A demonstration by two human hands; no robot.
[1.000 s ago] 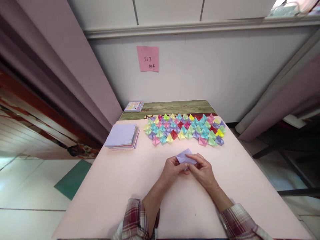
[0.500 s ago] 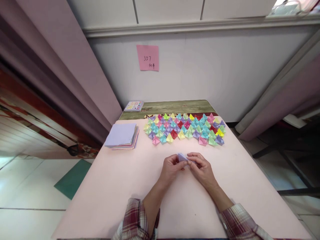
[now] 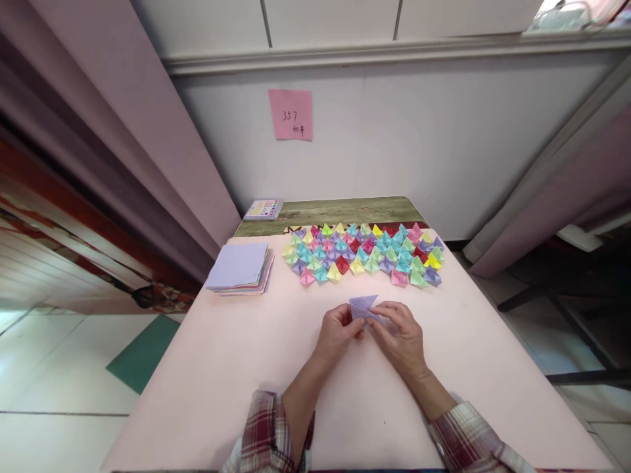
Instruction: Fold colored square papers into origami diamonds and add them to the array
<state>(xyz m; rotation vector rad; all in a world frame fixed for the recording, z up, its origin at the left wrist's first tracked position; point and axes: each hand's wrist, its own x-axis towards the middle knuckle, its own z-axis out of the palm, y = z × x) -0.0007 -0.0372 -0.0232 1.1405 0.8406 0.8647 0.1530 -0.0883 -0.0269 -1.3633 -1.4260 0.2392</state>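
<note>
A small piece of folded lilac origami paper (image 3: 363, 306) is held just above the table, between both hands. My left hand (image 3: 338, 332) pinches its left side, thumb in front and fingers curled behind. My right hand (image 3: 400, 334) has its thumb at the paper's lower edge and its index finger on the right part of the front face. Beyond the hands stand rows of folded paper pieces (image 3: 355, 265) in many colours. The stack of square paper (image 3: 239, 265), lilac on top, lies to the left.
The pale pink tabletop (image 3: 276, 355) reaches a green wood-patterned strip (image 3: 340, 211) at the back. On that strip, at left, sits a packet with a printed cover (image 3: 263, 209). A pink note (image 3: 290, 115) hangs on the wall. Curtains flank both sides.
The lilac paper has been turned so that more of its face shows, with a point reaching up right. My right index finger has shifted onto its front.
</note>
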